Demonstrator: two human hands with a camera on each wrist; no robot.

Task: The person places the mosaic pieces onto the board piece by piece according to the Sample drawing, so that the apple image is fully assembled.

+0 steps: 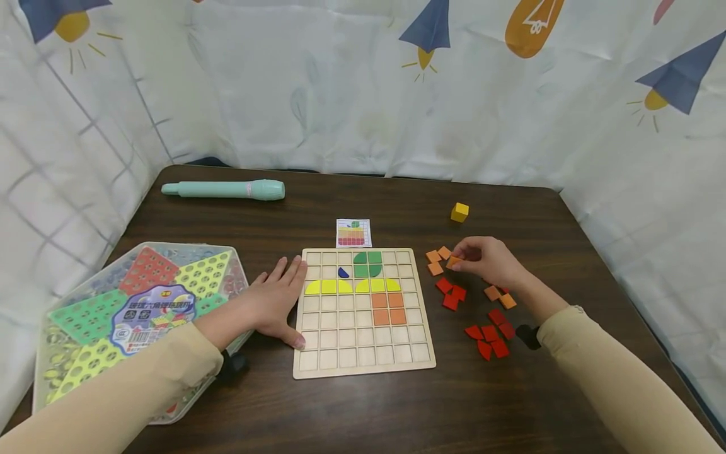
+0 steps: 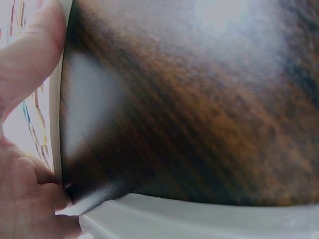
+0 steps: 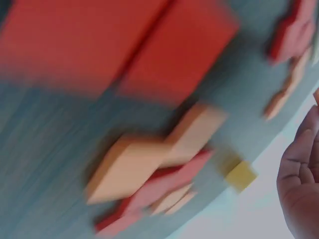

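A wooden grid board (image 1: 329, 357) lies on the table, bearing green pieces (image 1: 367, 265), a dark blue piece (image 1: 343, 272), a row of yellow pieces (image 1: 329, 287) and several orange squares (image 1: 388, 309). My left hand (image 1: 272, 302) rests along the board's left edge with fingers spread; in the left wrist view, the thumb (image 2: 35, 55) lies by that edge. To the right of the board, my right hand (image 1: 489, 260) pinches a small orange square tile (image 1: 453, 261) between thumb and fingers, just above loose orange tiles (image 1: 434, 268). The right wrist view is blurred.
Red tiles (image 1: 450, 294) and more red ones (image 1: 491, 333) lie right of the board, with orange tiles (image 1: 507, 301) near the right wrist. Behind are a yellow cube (image 1: 459, 212), a pattern card (image 1: 353, 233) and a mint-green tube (image 1: 221, 190). A plastic game box (image 1: 153, 315) stands left.
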